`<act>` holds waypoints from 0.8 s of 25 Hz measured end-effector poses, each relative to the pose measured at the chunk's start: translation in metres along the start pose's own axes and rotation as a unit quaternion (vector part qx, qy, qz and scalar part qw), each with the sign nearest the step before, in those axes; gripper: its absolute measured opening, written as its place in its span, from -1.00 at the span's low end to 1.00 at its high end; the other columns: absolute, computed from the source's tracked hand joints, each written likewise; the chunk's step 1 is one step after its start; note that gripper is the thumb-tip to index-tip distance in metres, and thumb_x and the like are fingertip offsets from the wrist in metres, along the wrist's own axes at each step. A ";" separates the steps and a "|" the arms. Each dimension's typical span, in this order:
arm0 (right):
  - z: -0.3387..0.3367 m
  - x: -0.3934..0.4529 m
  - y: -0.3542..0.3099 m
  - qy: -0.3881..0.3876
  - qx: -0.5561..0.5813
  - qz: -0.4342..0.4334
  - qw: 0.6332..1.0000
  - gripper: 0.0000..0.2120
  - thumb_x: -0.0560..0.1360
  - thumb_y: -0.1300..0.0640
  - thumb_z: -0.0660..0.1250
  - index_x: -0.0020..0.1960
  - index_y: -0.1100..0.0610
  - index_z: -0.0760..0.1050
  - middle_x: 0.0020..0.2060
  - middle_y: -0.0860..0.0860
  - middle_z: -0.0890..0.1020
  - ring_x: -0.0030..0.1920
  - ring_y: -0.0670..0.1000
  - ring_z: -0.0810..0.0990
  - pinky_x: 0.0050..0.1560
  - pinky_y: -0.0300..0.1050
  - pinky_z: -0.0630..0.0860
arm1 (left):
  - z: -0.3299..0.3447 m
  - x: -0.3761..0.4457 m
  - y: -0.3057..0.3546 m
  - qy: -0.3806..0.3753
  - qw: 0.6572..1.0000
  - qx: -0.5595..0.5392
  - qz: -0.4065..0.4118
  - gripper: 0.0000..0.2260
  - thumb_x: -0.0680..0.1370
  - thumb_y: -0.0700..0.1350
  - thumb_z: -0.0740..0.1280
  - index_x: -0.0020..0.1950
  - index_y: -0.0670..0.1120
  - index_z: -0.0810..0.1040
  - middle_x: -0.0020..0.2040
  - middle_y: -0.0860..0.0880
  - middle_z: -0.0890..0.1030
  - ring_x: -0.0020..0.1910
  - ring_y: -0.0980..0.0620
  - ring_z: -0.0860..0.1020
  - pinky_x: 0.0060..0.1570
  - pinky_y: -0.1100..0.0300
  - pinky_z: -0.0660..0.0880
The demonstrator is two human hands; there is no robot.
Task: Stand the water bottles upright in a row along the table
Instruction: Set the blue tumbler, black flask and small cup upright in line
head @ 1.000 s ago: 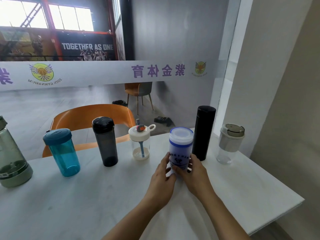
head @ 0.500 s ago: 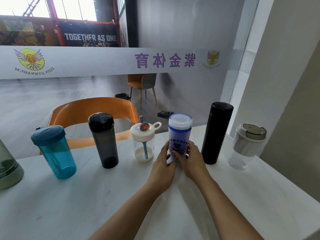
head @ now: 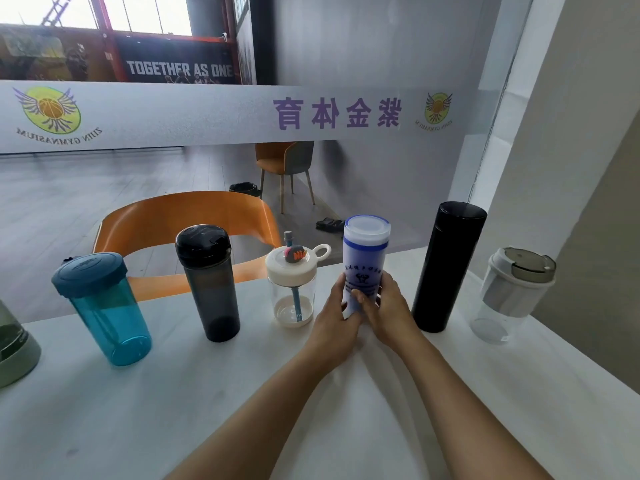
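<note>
Blue-banded and frosted, the printed bottle (head: pixel 366 263) stands upright on the white counter (head: pixel 104 410), its long axis vertical, in the gap between the small straw cup (head: pixel 293 289) on its left and the tall black flask (head: pixel 447 266) on its right. Both hands are on its lower half: the left hand (head: pixel 337 322) wraps the left side, the right hand (head: pixel 389 311) the right side, and the fingers (head: pixel 358 299) close round the body from the near side, thumbs meeting across the front. The bottle lies straight ahead of the fingers, equally near to either hand.

Whether its base is pressed flat on the counter I cannot tell, since the hands cover it. It looks level with its neighbours' feet.

Further left stand a dark grey bottle (head: pixel 209 282), a teal tumbler (head: pixel 102 308) and a green one (head: pixel 14 351) cut by the frame; on the far right a clear cup with a grey sleeve (head: pixel 512 294). All are upright in a rough line.

What the coming move seems to turn on is letting go evenly, each hand drawing sideways and nearward without brushing the straw cup or the flask.
</note>
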State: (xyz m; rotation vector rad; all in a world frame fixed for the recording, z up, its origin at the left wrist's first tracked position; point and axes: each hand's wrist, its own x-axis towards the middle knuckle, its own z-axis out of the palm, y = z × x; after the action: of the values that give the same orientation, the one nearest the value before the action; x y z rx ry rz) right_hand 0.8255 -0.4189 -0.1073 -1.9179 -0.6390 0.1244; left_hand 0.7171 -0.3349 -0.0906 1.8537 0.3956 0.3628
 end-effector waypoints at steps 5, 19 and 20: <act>-0.011 -0.038 -0.006 0.031 -0.033 0.049 0.998 -0.35 0.51 -0.05 0.38 0.52 0.08 0.25 0.42 0.03 0.45 0.41 0.02 0.43 0.37 -0.05 0.39 | 0.005 -0.016 -0.002 0.009 0.999 0.012 -0.038 -0.43 0.57 -0.22 0.21 0.54 0.08 0.17 0.45 0.06 0.38 0.38 0.04 0.42 0.33 0.14 0.35; -0.064 -0.060 0.030 0.190 -0.057 0.068 0.978 -0.31 0.46 0.02 0.45 0.49 0.06 0.22 0.32 0.11 0.45 0.30 0.13 0.49 0.26 -0.05 0.43 | 0.046 -0.052 -0.022 -0.036 0.886 0.433 0.163 -0.59 0.59 0.16 0.10 0.43 0.18 0.32 0.52 0.07 0.29 0.51 -0.02 0.20 0.48 0.07 0.01; -0.064 -0.053 0.031 0.194 -0.059 0.071 0.977 -0.36 0.48 0.04 0.44 0.47 0.06 0.24 0.30 0.10 0.46 0.29 0.13 0.51 0.25 -0.04 0.44 | 0.046 -0.052 -0.025 -0.034 0.886 0.433 0.164 -0.58 0.59 0.18 0.09 0.44 0.19 0.31 0.53 0.07 0.28 0.52 -0.02 0.18 0.50 0.07 -0.01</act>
State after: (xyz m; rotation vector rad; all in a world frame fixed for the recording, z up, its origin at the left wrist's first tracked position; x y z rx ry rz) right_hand 0.8154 -0.5064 -0.1177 -2.0266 -0.2514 -0.2009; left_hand 0.6883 -0.3894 -0.1309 2.8236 0.1941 0.3769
